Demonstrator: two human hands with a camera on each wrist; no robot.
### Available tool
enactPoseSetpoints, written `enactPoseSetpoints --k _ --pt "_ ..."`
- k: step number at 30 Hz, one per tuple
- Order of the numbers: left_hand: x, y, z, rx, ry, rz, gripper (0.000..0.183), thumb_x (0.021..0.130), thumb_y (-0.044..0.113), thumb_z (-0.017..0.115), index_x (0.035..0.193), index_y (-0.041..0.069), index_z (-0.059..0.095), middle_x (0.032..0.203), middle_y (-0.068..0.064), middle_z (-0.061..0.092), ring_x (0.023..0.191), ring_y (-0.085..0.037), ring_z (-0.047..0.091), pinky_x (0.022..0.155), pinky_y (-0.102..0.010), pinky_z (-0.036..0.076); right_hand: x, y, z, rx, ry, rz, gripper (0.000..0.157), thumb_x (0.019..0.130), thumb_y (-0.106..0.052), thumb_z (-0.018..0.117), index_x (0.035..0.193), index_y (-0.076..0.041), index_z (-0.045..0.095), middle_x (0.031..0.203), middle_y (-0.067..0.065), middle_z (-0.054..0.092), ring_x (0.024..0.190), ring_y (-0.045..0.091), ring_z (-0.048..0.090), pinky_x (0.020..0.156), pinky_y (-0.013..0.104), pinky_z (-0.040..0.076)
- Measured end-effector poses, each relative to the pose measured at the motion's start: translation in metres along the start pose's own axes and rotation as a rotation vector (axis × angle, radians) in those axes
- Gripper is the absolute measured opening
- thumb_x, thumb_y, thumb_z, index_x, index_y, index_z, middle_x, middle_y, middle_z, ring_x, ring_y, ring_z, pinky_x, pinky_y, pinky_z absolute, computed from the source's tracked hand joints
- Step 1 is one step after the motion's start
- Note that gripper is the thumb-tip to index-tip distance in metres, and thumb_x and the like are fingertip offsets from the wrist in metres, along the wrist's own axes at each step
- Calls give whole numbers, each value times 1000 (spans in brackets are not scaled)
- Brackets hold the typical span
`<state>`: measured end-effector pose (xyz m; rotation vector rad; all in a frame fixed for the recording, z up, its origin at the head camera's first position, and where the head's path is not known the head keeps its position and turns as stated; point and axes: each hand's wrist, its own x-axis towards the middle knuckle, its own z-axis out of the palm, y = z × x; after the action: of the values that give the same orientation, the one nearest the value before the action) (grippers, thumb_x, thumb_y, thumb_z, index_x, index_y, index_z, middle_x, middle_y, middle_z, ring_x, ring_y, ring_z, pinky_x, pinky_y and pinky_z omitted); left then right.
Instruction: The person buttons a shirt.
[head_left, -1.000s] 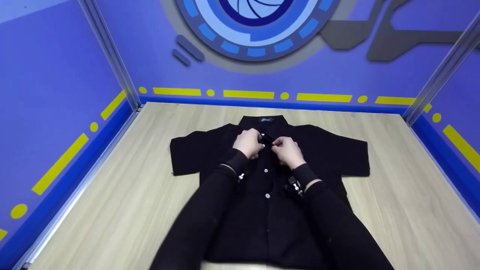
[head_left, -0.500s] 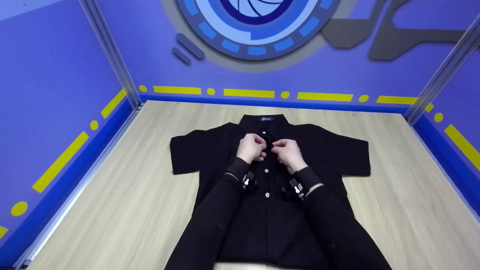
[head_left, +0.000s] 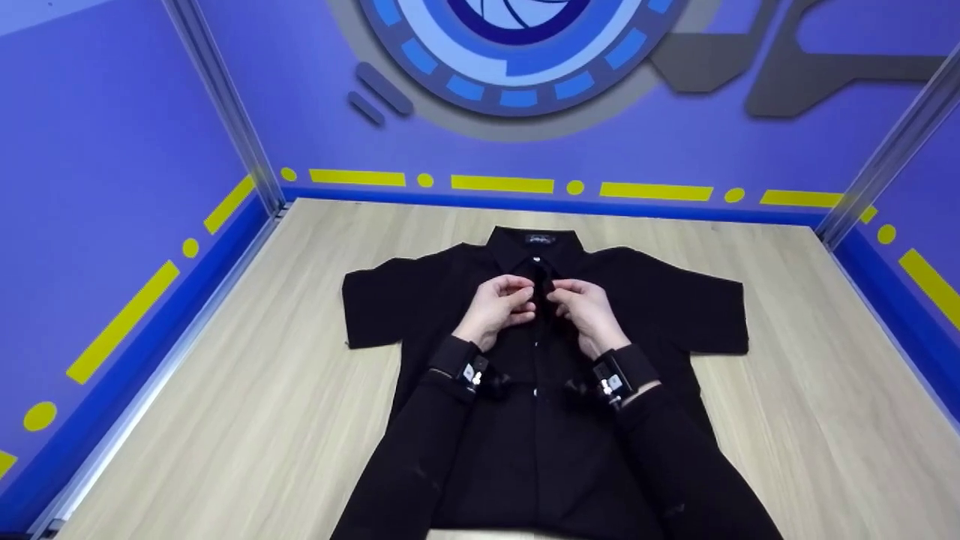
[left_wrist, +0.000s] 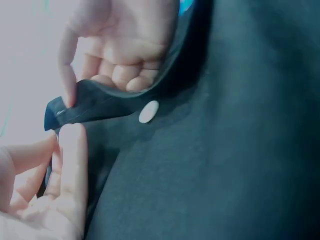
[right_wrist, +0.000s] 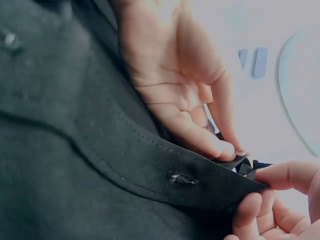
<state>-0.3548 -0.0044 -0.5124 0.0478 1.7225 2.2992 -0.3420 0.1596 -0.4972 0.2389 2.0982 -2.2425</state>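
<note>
A black short-sleeved shirt (head_left: 502,465) lies face up, collar away from me. Over its upper front, my left hand (head_left: 496,306) pinches the edge of the front placket between thumb and fingers. Facing it, my right hand (head_left: 591,311) pinches the same raised strip. In the left wrist view a white button (left_wrist: 148,111) sits on the cloth below the lifted placket (left_wrist: 100,102). The right wrist view shows a stitched buttonhole (right_wrist: 182,178) in the strip. Whether a button lies between the fingertips is hidden.
The shirt rests on a light wooden table (head_left: 247,390). Blue-violet panels (head_left: 270,97) with yellow marks enclose its back and sides, joined by metal corner posts (head_left: 225,105). Small cameras on black straps (head_left: 471,370) sit at the wrists.
My left hand has drawn slightly nearer to me from the collar. Both hands have turned, showing more of the thumbs, and hold the placket raised. Lower buttons are now less visible.
</note>
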Motion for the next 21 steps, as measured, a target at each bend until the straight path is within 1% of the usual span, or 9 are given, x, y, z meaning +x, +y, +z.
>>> enactPoseSetpoints --k 6,10,15,18,21 --pt "0 0 -2 -27 -45 12 20 92 4 64 111 0 61 86 -5 64 67 -14 64 62 -27 58 -1 -4 -3 86 -9 33 22 81 1 64 103 -2 66 76 -6 63 59 8 53 58 21 40" --pt "-1 -1 -1 -12 -47 28 20 91 7 65 110 2 63 86 -6 64 63 -14 63 58 -26 57 -1 -5 -5 131 -13 41 23 80 0 66 103 -3 66 77 -5 65 58 7 53 59 20 41" --pt "0 -4 -1 14 -63 25 22 91 7 66 112 3 64 87 -4 65 62 -12 62 57 -24 57 -1 -3 -7 132 -30 41 28 76 -2 70 103 -3 67 81 -2 66 59 7 54 61 21 42" --pt "0 -4 -2 20 -68 27 24 90 6 66 114 4 63 88 -3 66 61 -12 61 56 -23 56 0 -2 -7 119 -52 33 28 77 -1 69 105 -2 66 80 -3 65 61 7 55 61 21 43" --pt "0 -4 -3 17 -72 38 26 89 5 67 115 3 61 87 -3 66 61 -12 61 55 -23 55 0 -1 -6 105 -66 20 27 80 0 65 107 0 66 80 -4 65 62 8 56 62 20 44"
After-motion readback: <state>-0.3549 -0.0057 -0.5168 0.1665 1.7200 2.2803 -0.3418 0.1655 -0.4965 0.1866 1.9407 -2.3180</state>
